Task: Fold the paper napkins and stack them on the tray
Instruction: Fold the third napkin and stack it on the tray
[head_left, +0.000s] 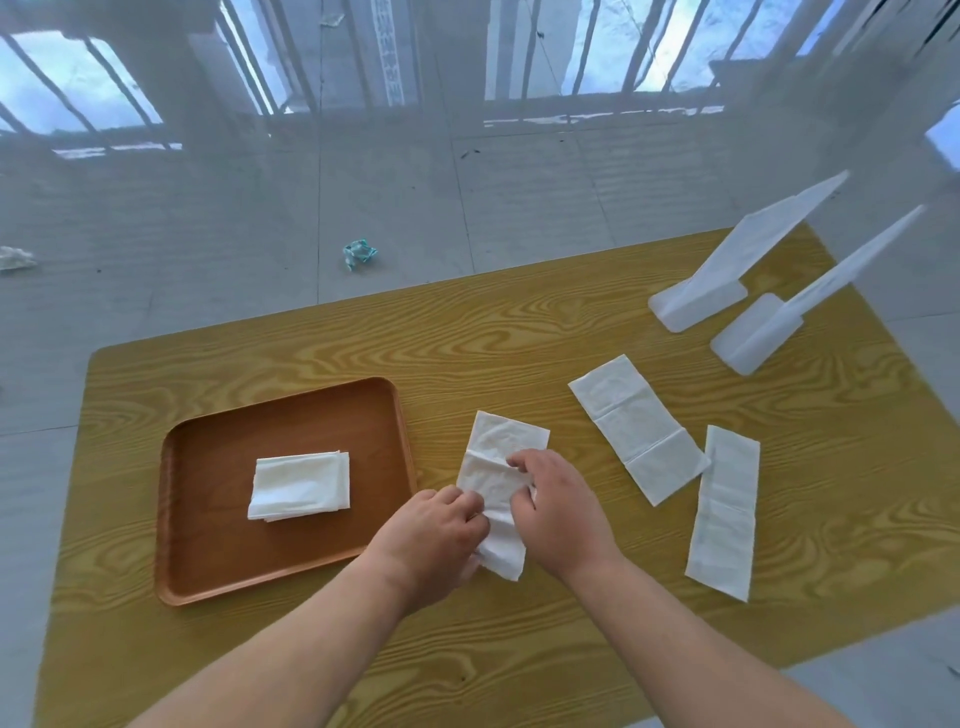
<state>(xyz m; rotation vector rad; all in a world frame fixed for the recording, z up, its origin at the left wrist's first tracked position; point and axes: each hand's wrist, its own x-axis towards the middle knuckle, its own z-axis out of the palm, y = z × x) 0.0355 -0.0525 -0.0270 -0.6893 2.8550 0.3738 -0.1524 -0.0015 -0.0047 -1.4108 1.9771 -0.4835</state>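
Note:
A brown tray (208, 561) lies on the left of the wooden table and carries a small stack of folded white napkins (300, 485). Just right of the tray lies a long white napkin (501, 447), creased across its middle. My left hand (434, 535) pinches its near left edge, and my right hand (558, 506) grips it at the middle crease, fingers curled over the paper. Two more unfolded napkin strips lie flat to the right, one slanted (636, 426) and one nearly upright (724, 512).
Two white plastic stands (696, 306) (753, 338) rise at the table's (519, 332) far right corner. A crumpled wrapper (358, 253) and another scrap (15, 258) lie on the tiled floor beyond the table. Sheer netting hangs around the scene.

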